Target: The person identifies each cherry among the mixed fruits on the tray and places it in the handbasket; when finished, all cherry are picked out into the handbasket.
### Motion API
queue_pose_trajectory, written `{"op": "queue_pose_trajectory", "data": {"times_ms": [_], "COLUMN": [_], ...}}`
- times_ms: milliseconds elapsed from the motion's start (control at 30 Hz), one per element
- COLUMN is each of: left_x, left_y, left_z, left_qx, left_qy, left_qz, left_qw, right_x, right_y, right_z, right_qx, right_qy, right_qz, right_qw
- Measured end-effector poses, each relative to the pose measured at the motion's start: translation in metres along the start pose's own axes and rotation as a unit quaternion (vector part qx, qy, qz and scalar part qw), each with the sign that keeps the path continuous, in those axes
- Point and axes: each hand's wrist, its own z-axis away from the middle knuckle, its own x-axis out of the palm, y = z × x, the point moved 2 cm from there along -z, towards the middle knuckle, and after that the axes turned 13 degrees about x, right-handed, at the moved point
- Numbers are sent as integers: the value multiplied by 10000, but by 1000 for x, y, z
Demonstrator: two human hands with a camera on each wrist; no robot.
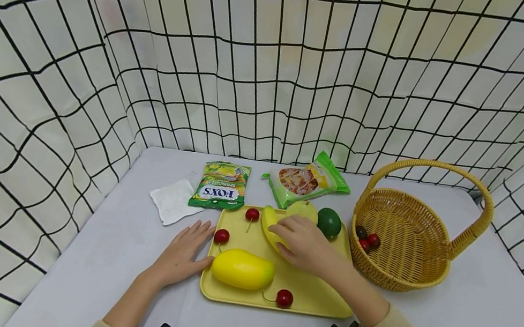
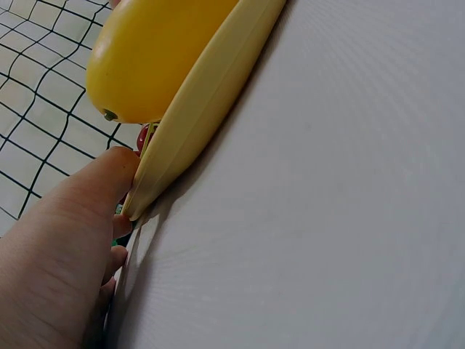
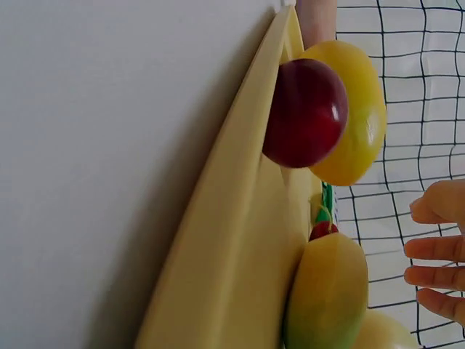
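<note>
A yellow tray [image 1: 317,294] carries a mango [image 1: 242,269], a banana [image 1: 268,222], a yellow-green round fruit [image 1: 303,210], a dark green fruit [image 1: 329,223] and cherries [image 1: 284,299]. My left hand [image 1: 183,254] lies at the tray's left edge, fingers stretched out, thumb against the rim beside the mango. Over the banana is my right hand [image 1: 303,242], covering its lower part in the head view. In the right wrist view the fingers [image 3: 439,249] are extended and apart, with a gap between them and the banana [image 3: 330,283]. Nothing is held in either hand.
A wicker basket [image 1: 399,238] with a tall handle stands right of the tray, small red and dark fruits [image 1: 372,241] inside. Behind the tray lie a Fox's candy bag [image 1: 221,186], a green snack bag [image 1: 305,182] and a white packet [image 1: 174,202]. Black netting encloses the table.
</note>
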Motion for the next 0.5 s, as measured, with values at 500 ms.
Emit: {"op": "queue_pose_trajectory", "data": {"times_ms": [500], "left_x": [0], "left_y": [1], "left_z": [-1], "left_qx": [4], "left_qy": [-33], "left_qz": [-60], "left_qw": [10000], "right_x": [10], "right_y": [-18], "right_z": [-25], "right_qx": [202], "right_qy": [-1050], "right_qz": [-11], "right_qw": [9943]}}
